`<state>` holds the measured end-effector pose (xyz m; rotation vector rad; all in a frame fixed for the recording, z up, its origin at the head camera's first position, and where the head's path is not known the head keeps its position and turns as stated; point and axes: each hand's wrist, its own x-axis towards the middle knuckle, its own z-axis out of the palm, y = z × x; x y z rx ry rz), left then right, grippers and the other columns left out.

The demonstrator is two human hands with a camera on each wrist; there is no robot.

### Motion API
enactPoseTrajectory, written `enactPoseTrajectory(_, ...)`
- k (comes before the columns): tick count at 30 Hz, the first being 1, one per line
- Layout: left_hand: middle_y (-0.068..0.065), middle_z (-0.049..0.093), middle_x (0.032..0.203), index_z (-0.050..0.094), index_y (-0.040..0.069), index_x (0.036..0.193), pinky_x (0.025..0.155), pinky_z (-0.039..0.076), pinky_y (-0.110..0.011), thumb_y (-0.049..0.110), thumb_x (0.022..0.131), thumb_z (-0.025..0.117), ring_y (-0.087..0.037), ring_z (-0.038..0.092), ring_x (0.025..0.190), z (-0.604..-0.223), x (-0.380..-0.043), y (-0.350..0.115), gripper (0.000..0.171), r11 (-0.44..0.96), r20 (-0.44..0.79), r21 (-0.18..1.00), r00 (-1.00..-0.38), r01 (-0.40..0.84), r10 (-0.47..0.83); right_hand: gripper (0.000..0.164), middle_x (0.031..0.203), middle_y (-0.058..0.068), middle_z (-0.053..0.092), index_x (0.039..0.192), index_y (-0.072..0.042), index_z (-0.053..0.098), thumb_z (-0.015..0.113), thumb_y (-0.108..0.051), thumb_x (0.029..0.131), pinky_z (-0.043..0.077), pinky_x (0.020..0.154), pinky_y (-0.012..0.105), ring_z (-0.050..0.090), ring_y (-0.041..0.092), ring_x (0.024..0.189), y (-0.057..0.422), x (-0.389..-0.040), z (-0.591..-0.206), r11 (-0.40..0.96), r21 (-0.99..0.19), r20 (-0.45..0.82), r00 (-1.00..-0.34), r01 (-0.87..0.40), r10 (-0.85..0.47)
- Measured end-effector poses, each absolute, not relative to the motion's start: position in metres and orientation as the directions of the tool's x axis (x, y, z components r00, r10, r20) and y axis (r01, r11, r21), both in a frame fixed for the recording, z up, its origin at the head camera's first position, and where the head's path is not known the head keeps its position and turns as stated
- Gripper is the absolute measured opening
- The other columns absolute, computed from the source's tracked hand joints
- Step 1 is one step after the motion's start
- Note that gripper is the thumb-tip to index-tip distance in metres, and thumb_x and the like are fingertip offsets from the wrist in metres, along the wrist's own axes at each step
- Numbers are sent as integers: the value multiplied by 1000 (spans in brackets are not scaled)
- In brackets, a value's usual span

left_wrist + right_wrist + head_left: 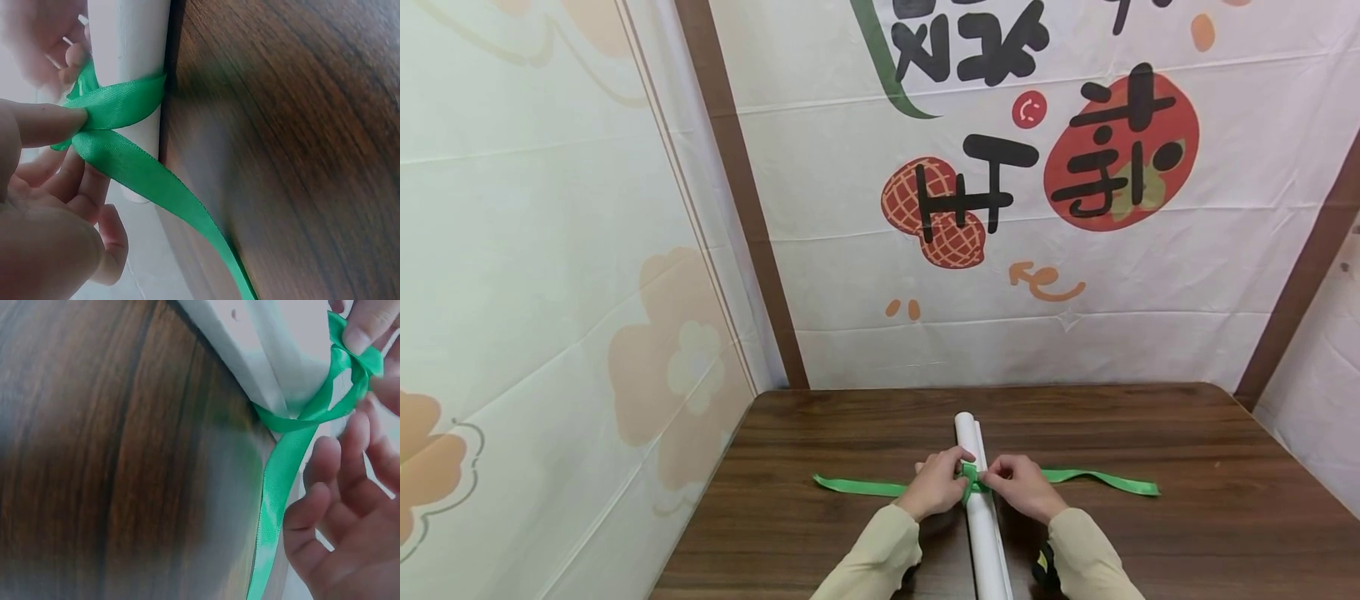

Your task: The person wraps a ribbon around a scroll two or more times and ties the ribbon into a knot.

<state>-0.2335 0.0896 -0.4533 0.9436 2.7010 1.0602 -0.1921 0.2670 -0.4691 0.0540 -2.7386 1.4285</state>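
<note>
A rolled-up white sheet [987,542] lies lengthwise on the table, pointing away from me. Around its middle runs a green satin ribbon [861,487], with one loose tail stretching out to each side. My left hand [938,483] pinches the ribbon where it crosses on top of the roll; in the left wrist view the thumb [53,122] presses on that crossing. From the other side, my right hand [1024,487] pinches the ribbon at a small loop [359,378], its other fingers [325,462] curled loosely below. The pinching fingertips partly hide the crossing.
The brown wood-grain table [820,433] extends around the roll on both sides. A dark object with a yellow mark [1042,567] shows beside my right sleeve. Printed white cloth walls [850,358] stand behind the table and to the left.
</note>
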Motion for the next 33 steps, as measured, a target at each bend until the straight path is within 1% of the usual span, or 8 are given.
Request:
enactPoseTrajectory(4, 5, 51, 75, 63, 8, 117, 72, 23, -32, 2, 86, 60, -7, 43, 68, -454, -234, 89, 31, 569, 126, 646, -806, 509, 578, 19, 74, -1, 59, 81, -8, 68, 68, -25, 88, 40, 58, 23, 49, 10, 67, 269, -191, -470, 556, -825, 56, -994, -100, -95)
enactPoseTrajectory(9, 5, 52, 78, 62, 8, 119, 74, 23, -33, 3, 88, 60, -8, 43, 69, -454, -234, 88, 31, 562, 115, 660, -806, 498, 580, 14, 77, 1, 60, 88, -7, 70, 72, -20, 85, 42, 60, 23, 50, 10, 70, 266, -191, -471, 520, -843, 61, -985, -137, -160)
enactPoseTrajectory(14, 3, 54, 80, 62, 7, 118, 74, 23, -32, 3, 88, 61, -8, 44, 70, -454, -233, 88, 31, 555, 120, 666, -807, 497, 579, 8, 78, 2, 61, 89, -5, 69, 69, -12, 87, 41, 60, 22, 50, 10, 70, 264, -190, -472, 520, -838, 82, -981, -163, -176)
enactPoseTrajectory(17, 2, 57, 82, 63, 7, 117, 74, 24, -32, 4, 86, 63, -8, 47, 72, -454, -234, 86, 32, 552, 128, 664, -803, 505, 582, 6, 80, 3, 63, 88, -5, 68, 66, -10, 88, 42, 62, 22, 50, 10, 71, 265, -191, -472, 528, -831, 92, -980, -173, -175)
enactPoseTrajectory(20, 3, 62, 87, 63, 8, 117, 78, 28, -35, 8, 84, 66, -7, 52, 77, -454, -235, 83, 33, 558, 115, 662, -804, 500, 584, 8, 84, 4, 64, 88, -6, 68, 64, -13, 90, 42, 64, 23, 52, 11, 75, 267, -191, -472, 536, -827, 89, -981, -168, -170)
enactPoseTrajectory(23, 3, 64, 89, 63, 8, 117, 81, 29, -39, 13, 85, 70, -7, 54, 79, -454, -236, 78, 34, 566, 82, 672, -808, 478, 584, 10, 87, 3, 63, 89, -7, 67, 63, -16, 91, 42, 64, 25, 52, 14, 77, 270, -190, -469, 543, -826, 73, -984, -150, -162)
enactPoseTrajectory(29, 5, 63, 80, 67, 8, 112, 80, 29, -38, 18, 86, 71, -5, 50, 69, -453, -240, 69, 28, 555, 56, 689, -797, 466, 601, 13, 88, 3, 61, 89, -8, 66, 62, -20, 91, 41, 61, 26, 50, 15, 74, 277, -189, -467, 548, -828, 50, -988, -124, -148)
enactPoseTrajectory(33, 4, 66, 82, 68, 8, 110, 83, 33, -40, 19, 86, 71, -3, 53, 70, -454, -242, 64, 26, 539, 52, 701, -787, 467, 615, 13, 87, 3, 62, 88, -8, 66, 64, -20, 91, 41, 61, 25, 51, 15, 74, 281, -190, -467, 545, -828, 53, -987, -130, -154)
